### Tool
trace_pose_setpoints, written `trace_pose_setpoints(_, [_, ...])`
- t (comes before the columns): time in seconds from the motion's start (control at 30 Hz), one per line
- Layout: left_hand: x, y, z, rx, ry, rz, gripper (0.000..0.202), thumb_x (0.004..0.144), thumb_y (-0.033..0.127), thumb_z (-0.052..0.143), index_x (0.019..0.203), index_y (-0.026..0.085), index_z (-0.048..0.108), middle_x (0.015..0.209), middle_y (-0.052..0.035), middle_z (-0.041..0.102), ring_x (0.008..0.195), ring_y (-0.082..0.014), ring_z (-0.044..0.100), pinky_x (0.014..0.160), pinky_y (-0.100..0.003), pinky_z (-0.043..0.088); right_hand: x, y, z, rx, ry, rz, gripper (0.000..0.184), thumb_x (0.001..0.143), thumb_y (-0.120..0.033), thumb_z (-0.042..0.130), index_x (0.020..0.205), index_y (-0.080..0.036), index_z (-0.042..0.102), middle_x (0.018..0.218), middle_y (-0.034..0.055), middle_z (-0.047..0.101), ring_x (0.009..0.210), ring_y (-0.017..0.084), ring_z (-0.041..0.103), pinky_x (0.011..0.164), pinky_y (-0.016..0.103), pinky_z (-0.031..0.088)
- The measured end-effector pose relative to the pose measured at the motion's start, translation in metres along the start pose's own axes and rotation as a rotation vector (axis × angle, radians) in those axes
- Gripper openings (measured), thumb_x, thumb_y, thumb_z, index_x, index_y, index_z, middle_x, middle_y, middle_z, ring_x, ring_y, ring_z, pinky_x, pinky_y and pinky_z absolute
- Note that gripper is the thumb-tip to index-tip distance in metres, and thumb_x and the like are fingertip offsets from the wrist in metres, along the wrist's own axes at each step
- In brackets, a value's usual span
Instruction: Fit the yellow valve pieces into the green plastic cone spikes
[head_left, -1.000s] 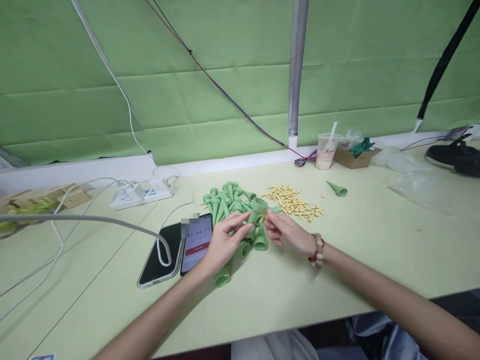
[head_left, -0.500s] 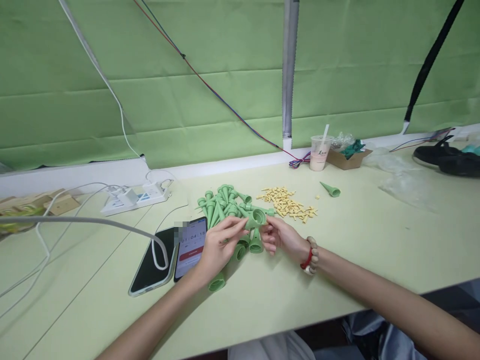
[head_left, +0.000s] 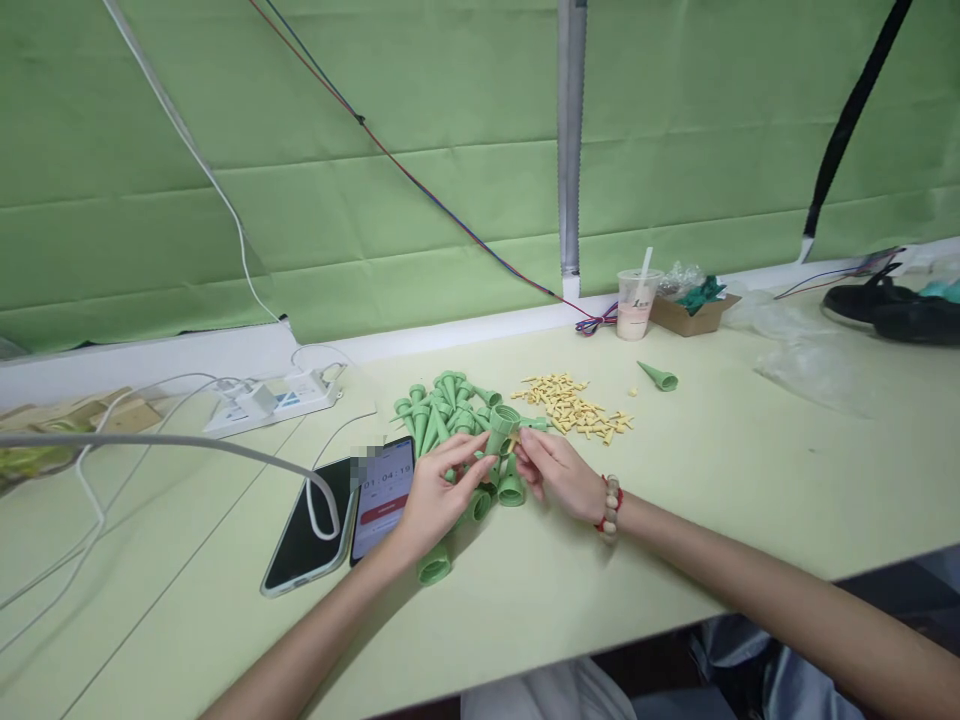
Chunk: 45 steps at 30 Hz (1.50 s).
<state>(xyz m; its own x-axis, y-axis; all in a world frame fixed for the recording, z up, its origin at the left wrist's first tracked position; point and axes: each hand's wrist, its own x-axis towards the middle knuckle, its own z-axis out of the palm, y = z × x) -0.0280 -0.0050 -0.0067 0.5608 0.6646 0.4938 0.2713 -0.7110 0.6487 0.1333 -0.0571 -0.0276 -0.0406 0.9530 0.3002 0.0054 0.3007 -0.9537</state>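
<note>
My left hand (head_left: 442, 490) is closed around a green plastic cone (head_left: 501, 428), a hollow spike with a threaded mouth, held with the mouth tilted up. Close against the cone's right side, my right hand (head_left: 559, 470) pinches a small yellow plastic piece (head_left: 514, 440), mostly hidden by the fingertips. Whether that piece touches the cone I cannot tell. Just behind the hands lies a pile of green cones (head_left: 431, 410), some with caps on. More cones lie under and in front of my hands, one of them (head_left: 435, 568) beside my left wrist.
Small yellow pieces (head_left: 570, 405) are spread behind my right hand, with a lone green cone (head_left: 658, 376) farther right. Two phones (head_left: 311, 530) lie left, near a power strip (head_left: 277, 400) and a looping white cable (head_left: 225, 448). A drink cup (head_left: 634, 305) and cardboard box (head_left: 694, 315) stand at the back.
The held cone has turned so that its mouth points more upward. My right hand has shifted from the rim to the cone's side, and the yellow piece now shows at its fingertips.
</note>
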Motion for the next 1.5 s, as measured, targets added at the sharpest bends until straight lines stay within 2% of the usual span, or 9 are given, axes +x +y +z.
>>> trace_pose_setpoints(0.4, [-0.001, -0.008, 0.003, 0.032, 0.028, 0.074, 0.025, 0.078, 0.027, 0.053, 0.098, 0.02, 0.066, 0.082, -0.0053, 0.061, 0.069, -0.012, 0.053, 0.055, -0.021, 0.042, 0.0, -0.001, -0.002, -0.015, -0.05, 0.085, 0.043, 0.085, -0.055, 0.027, 0.063, -0.02, 0.037, 0.045, -0.0057, 0.038, 0.036, 0.008, 0.035, 0.039, 0.022, 0.031])
trace_pose_setpoints(0.53, [0.0, -0.006, 0.0, 0.06, 0.046, 0.053, 0.027, 0.077, 0.028, 0.054, 0.102, 0.021, 0.064, 0.086, -0.0053, 0.06, 0.07, -0.0122, 0.053, 0.051, -0.019, 0.04, -0.003, -0.003, -0.009, -0.438, 0.073, -0.096, 0.04, 0.087, -0.051, 0.026, 0.095, -0.02, 0.051, 0.065, 0.0001, 0.058, 0.049, 0.012, 0.05, 0.054, 0.028, 0.039])
trace_pose_setpoints(0.63, [0.001, -0.007, -0.002, 0.075, 0.008, 0.068, 0.026, 0.078, 0.028, 0.053, 0.101, 0.022, 0.064, 0.085, -0.0049, 0.06, 0.074, -0.0133, 0.054, 0.056, -0.021, 0.042, -0.001, -0.005, -0.013, -0.655, 0.068, -0.27, 0.044, 0.085, -0.046, 0.04, 0.123, -0.025, 0.036, 0.096, 0.0047, 0.06, 0.074, 0.017, 0.057, 0.066, 0.03, 0.042])
trace_pose_setpoints(0.77, [0.002, -0.01, -0.003, 0.107, -0.03, 0.068, 0.028, 0.079, 0.029, 0.052, 0.106, 0.024, 0.061, 0.097, -0.0055, 0.056, 0.08, -0.0133, 0.054, 0.063, -0.022, 0.045, 0.011, -0.003, -0.022, -0.854, -0.01, -0.526, 0.03, 0.088, -0.037, 0.038, 0.112, -0.023, 0.05, 0.104, 0.0076, 0.058, 0.092, 0.019, 0.054, 0.077, 0.031, 0.041])
trace_pose_setpoints(0.87, [0.006, -0.013, -0.005, 0.152, 0.087, 0.028, 0.031, 0.08, 0.03, 0.051, 0.109, 0.024, 0.057, 0.109, -0.0061, 0.05, 0.077, -0.0118, 0.053, 0.064, -0.024, 0.047, 0.024, 0.002, -0.045, -0.999, 0.16, -0.578, 0.028, 0.084, -0.038, 0.046, 0.103, -0.022, 0.056, 0.094, 0.0068, 0.062, 0.087, 0.019, 0.054, 0.079, 0.032, 0.04])
trace_pose_setpoints(0.97, [0.009, -0.016, -0.008, 0.17, 0.19, 0.011, 0.026, 0.081, 0.031, 0.048, 0.104, 0.024, 0.058, 0.108, -0.0059, 0.049, 0.089, -0.0149, 0.052, 0.065, -0.024, 0.048, 0.033, 0.011, -0.084, -1.098, 0.531, -0.472, 0.025, 0.085, -0.032, 0.045, 0.103, -0.021, 0.058, 0.098, 0.0071, 0.06, 0.09, 0.02, 0.051, 0.078, 0.033, 0.04])
trace_pose_setpoints(1.07, [0.012, -0.019, -0.01, 0.201, 0.261, 0.016, 0.023, 0.081, 0.03, 0.047, 0.101, 0.024, 0.058, 0.106, -0.006, 0.047, 0.094, -0.0161, 0.05, 0.066, -0.025, 0.048, 0.034, 0.025, -0.126, -1.208, 0.728, -0.268, 0.02, 0.082, -0.021, 0.048, 0.095, -0.024, 0.062, 0.099, 0.0056, 0.056, 0.089, 0.021, 0.049, 0.064, 0.03, 0.04])
trace_pose_setpoints(1.23, [0.013, -0.026, -0.011, 0.331, 0.311, 0.082, 0.02, 0.081, 0.024, 0.046, 0.097, 0.022, 0.058, 0.107, -0.0069, 0.044, 0.085, -0.0144, 0.053, 0.065, -0.027, 0.048, 0.03, 0.048, -0.17, -1.264, 0.805, 0.041, 0.016, 0.079, -0.02, 0.052, 0.088, -0.023, 0.065, 0.097, 0.0069, 0.054, 0.09, 0.02, 0.048, 0.068, 0.03, 0.037])
trace_pose_setpoints(1.5, [0.009, -0.042, -0.007, 0.476, 0.31, 0.231, 0.021, 0.08, 0.018, 0.045, 0.097, 0.021, 0.057, 0.108, -0.0087, 0.041, 0.101, -0.0194, 0.047, 0.075, -0.031, 0.047, 0.027, 0.059, -0.177, -1.375, 0.816, 0.335, 0.028, 0.084, -0.031, 0.042, 0.094, -0.019, 0.065, 0.11, 0.0134, 0.049, 0.102, 0.027, 0.038, 0.083, 0.04, 0.026])
